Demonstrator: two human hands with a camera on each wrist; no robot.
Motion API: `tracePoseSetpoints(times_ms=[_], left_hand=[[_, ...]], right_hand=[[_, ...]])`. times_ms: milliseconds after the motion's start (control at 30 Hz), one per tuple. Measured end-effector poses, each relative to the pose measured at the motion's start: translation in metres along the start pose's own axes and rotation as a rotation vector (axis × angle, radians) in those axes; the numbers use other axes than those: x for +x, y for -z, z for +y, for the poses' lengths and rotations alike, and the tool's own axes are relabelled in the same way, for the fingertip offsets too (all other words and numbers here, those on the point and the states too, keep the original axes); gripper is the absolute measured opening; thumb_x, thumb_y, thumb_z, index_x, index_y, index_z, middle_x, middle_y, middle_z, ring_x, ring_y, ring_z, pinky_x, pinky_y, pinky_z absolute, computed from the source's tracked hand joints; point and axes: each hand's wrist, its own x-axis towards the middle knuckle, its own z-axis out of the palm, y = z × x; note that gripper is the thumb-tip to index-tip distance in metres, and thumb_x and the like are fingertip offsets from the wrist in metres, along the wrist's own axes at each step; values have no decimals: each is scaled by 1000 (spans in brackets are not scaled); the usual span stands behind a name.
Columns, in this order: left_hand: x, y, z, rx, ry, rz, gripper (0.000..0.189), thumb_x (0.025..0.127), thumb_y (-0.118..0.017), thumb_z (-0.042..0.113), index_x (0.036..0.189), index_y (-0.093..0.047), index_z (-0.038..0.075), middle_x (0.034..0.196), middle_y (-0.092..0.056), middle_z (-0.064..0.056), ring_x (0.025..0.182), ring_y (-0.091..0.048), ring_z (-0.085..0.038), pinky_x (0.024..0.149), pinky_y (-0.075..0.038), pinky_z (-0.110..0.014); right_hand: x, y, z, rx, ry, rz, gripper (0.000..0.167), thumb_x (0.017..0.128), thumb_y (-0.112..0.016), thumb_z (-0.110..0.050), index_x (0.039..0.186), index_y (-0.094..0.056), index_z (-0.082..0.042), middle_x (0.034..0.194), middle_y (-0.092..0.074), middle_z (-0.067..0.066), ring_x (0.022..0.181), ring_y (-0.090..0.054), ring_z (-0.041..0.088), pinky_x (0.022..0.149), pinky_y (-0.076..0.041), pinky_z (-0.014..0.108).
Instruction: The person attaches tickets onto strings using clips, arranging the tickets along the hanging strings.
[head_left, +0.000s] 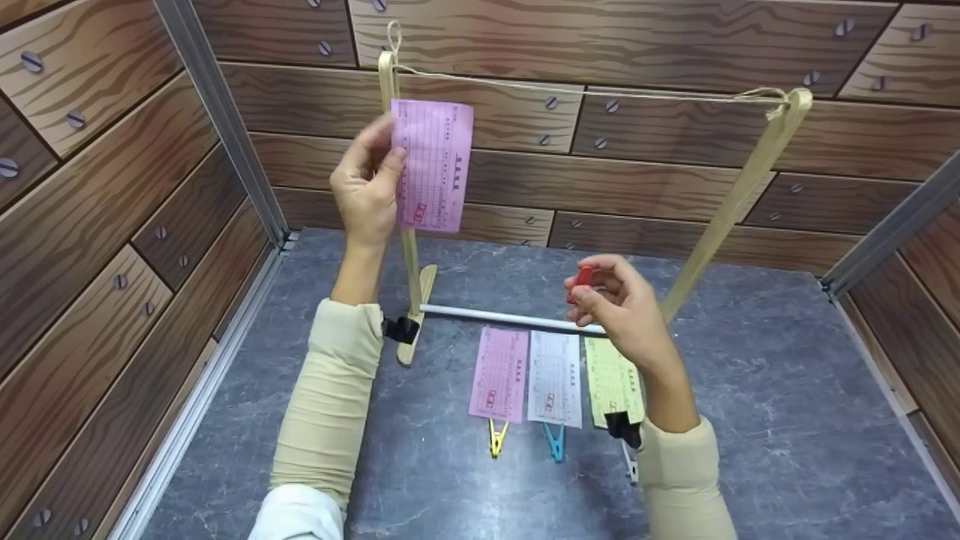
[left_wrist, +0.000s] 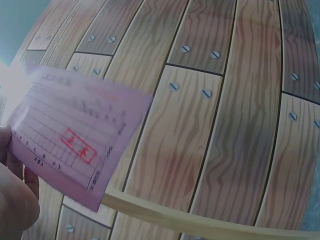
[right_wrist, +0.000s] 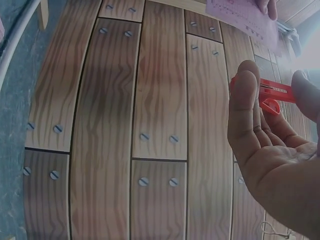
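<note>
In the head view my left hand (head_left: 370,184) pinches a pink printed slip (head_left: 437,169) by its left edge. The slip hangs in front of the left wooden post, a little below the string (head_left: 510,82). My right hand (head_left: 619,304) holds a red clothespin (head_left: 582,283) between thumb and fingers, above the white crossbar (head_left: 502,318). From the right wrist view, the red clothespin (right_wrist: 276,91) spans from the fingertips to the thumb. The left wrist view shows the pink slip (left_wrist: 80,130) with a red stamp mark, its edge between thumb and fingers.
On the dark marbled table (head_left: 435,465) lie a pink slip (head_left: 499,375), a white slip (head_left: 554,379) and a yellow slip (head_left: 607,375). Below them are yellow (head_left: 496,438), blue (head_left: 555,442) and white (head_left: 631,463) clothespins. A right wooden post (head_left: 739,206) leans outward, holding the string's other end.
</note>
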Motion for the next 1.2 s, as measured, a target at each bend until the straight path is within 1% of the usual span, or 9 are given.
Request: tracePoseSetpoints(times_ms=[67,133,267,367,600,800,1000,1100,1200], left_hand=[[4,-2,1,-9,41,10,42,86,-64,-18,127,-58,-15,93,-68,-8,79,-60,-18,72,-50,-26],[8,-5,1,-2,66,17,43,86,-63,-17,128,-56,-15,91,-66,-8,77,-58,-19,70,-48,-26],[15,-9,0,27,111,55,22,87,-64,-16,109,-64,-14,88,-65,-8,78,-58,-18,72,-48,-26],[21,-12,0,54,142,86,9,87,-67,-12,95,-68,-8,83,-63,-6,74,-57,-16,70,-47,-25],[28,-20,-3,74,162,128,6,86,-72,-7,84,-71,-1,76,-62,-2,68,-53,-11,64,-44,-23],[30,-22,-11,83,175,186,6,84,-74,-4,82,-72,1,96,-54,-6,75,-53,-10,71,-43,-22],[30,-22,-17,-28,263,218,9,85,-71,-5,79,-70,2,121,-56,-19,102,-58,-20,85,-49,-26],[29,-24,-19,-73,291,226,12,86,-69,-7,79,-69,2,125,-59,-22,105,-60,-25,88,-51,-29],[28,-27,-19,-102,298,229,15,86,-68,-9,78,-68,3,121,-62,-27,103,-62,-25,89,-51,-31]], right_hand=[[2,0,-5,-25,4,-10,28,95,-63,7,122,-56,4,101,-67,17,69,-69,28,60,-58,35],[5,1,-11,-51,14,-20,29,95,-64,6,123,-56,4,102,-67,18,70,-69,28,60,-58,35],[13,1,-26,-94,47,-38,30,94,-65,5,123,-56,5,103,-66,21,70,-67,27,61,-58,34],[20,0,-40,-118,66,-47,30,94,-66,5,122,-57,4,103,-66,20,70,-67,26,61,-57,32],[35,-8,-71,-186,98,-83,28,95,-67,0,121,-59,0,104,-68,14,75,-66,32,65,-57,33],[45,-16,-90,-206,134,-109,27,94,-68,-1,120,-59,-2,102,-67,14,76,-66,35,66,-58,35],[55,-23,-106,-250,186,-127,29,93,-70,-2,119,-59,0,101,-68,11,73,-66,34,65,-58,33],[61,-26,-114,-289,213,-132,30,93,-71,-4,120,-59,0,100,-68,9,72,-66,31,63,-57,31],[67,-30,-122,-310,234,-138,30,93,-72,-5,120,-59,0,100,-69,9,71,-65,28,62,-56,30]])
